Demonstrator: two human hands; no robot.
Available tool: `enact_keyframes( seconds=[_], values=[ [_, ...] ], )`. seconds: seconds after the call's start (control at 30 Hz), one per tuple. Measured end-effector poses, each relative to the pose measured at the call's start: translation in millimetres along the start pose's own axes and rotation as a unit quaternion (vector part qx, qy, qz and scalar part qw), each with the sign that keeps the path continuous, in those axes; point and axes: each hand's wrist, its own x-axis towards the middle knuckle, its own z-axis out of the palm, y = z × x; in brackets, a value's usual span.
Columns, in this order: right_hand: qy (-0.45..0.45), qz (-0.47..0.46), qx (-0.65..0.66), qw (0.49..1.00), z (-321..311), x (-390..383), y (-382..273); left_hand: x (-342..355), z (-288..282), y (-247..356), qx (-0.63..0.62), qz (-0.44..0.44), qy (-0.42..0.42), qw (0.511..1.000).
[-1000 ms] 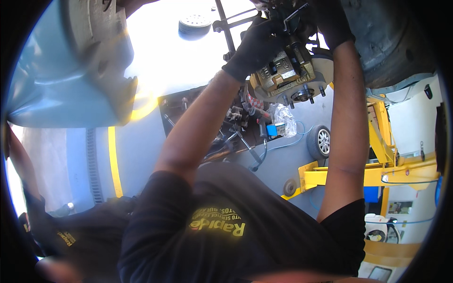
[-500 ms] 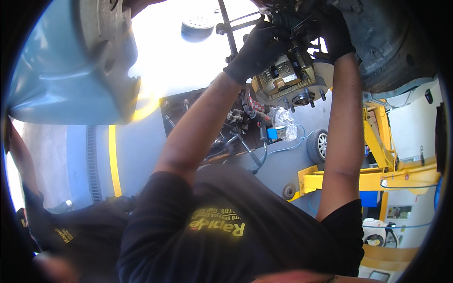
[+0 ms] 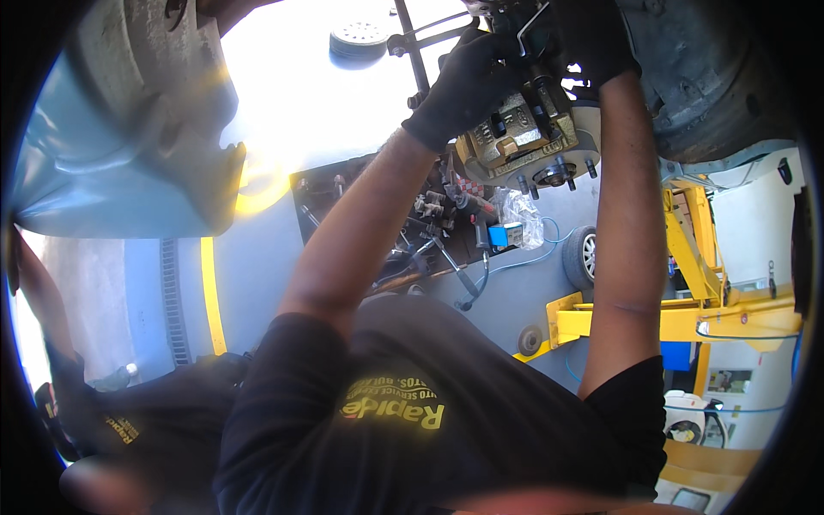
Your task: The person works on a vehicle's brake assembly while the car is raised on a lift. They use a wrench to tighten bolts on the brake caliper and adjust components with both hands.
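Note:
A gold-coloured brake caliper (image 3: 518, 137) sits over a brake disc (image 3: 587, 129), whose hub (image 3: 554, 172) with several studs faces me. My left hand (image 3: 470, 86), in a black glove, is at the caliper's upper left. Its fingers are bent closed, and what they grip is hidden. Higher up and to the right, my right hand (image 3: 594, 43), also black-gloved, reaches behind the caliper beside dark suspension parts. Those fingers are lost against the dark wheel well. A thin bent silver rod (image 3: 525, 33) shows between the hands; I cannot tell whether either one holds it.
A light-blue car body panel (image 3: 129, 163) hangs at left, the wheel well (image 3: 712, 86) at right. Below lies a dark tray (image 3: 322, 184) of tools and parts, with a blue box (image 3: 506, 234). A wheel (image 3: 579, 257) and yellow lift arm (image 3: 618, 322) are beyond. Another person (image 3: 163, 403) stands at left.
My right hand has moved up and slightly left, deeper among the dark parts. The bent silver rod shows more clearly. My left hand stays at the caliper.

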Motion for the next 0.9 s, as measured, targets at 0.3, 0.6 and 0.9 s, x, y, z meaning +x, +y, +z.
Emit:
enact_keyframes(
  seconds=[0.3, 0.6, 0.9],
  values=[
    [-0.129, 0.467, 0.369, 0.793, -33.1, -22.8, 10.7, -1.1, -3.6, 1.7, 0.058, 0.090, -0.022, 0.994],
    [-0.190, 0.427, 0.349, 0.812, -27.0, -15.8, 10.8, -5.0, -1.7, 15.0, 0.096, 0.105, -0.015, 0.990],
    [-0.140, 0.092, -0.150, 0.974, 0.6, 3.5, -36.9, -5.5, -1.2, 20.8, 0.072, 0.094, -0.043, 0.992]
  ],
)
